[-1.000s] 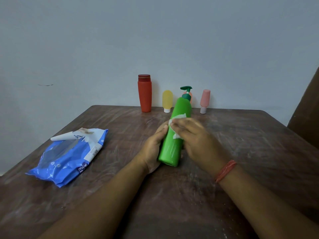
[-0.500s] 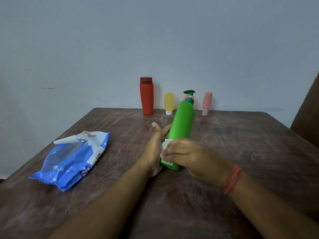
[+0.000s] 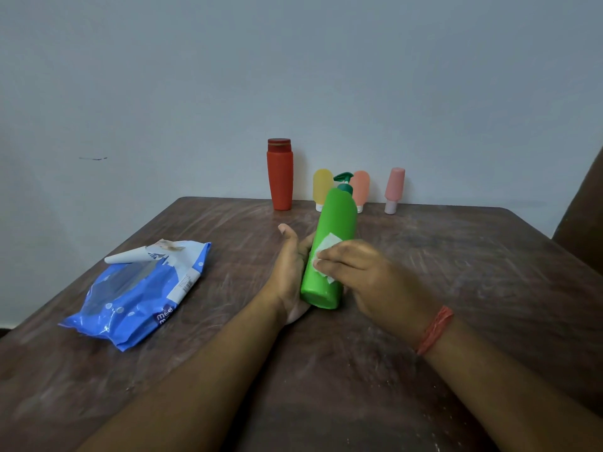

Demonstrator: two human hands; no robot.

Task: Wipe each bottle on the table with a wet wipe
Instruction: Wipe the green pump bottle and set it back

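A green pump bottle (image 3: 336,230) leans away from me over the middle of the wooden table (image 3: 456,256), its base toward me. My left hand (image 3: 290,272) cradles its lower left side from beneath, thumb pointing up. My right hand (image 3: 365,275) presses a white wet wipe (image 3: 326,247) against the bottle's lower front. Against the wall stand a red bottle (image 3: 280,176), a yellow tube (image 3: 321,187), an orange tube (image 3: 361,187) partly behind the pump, and a pink tube (image 3: 394,189).
A blue pack of wet wipes (image 3: 140,291) lies on the left of the table, its flap peeled open. A dark brown object (image 3: 584,223) rises at the right edge of the view.
My right hand slid the wipe down to the bottle's base and has come partway back up. The bottle stays cradled in my left hand.
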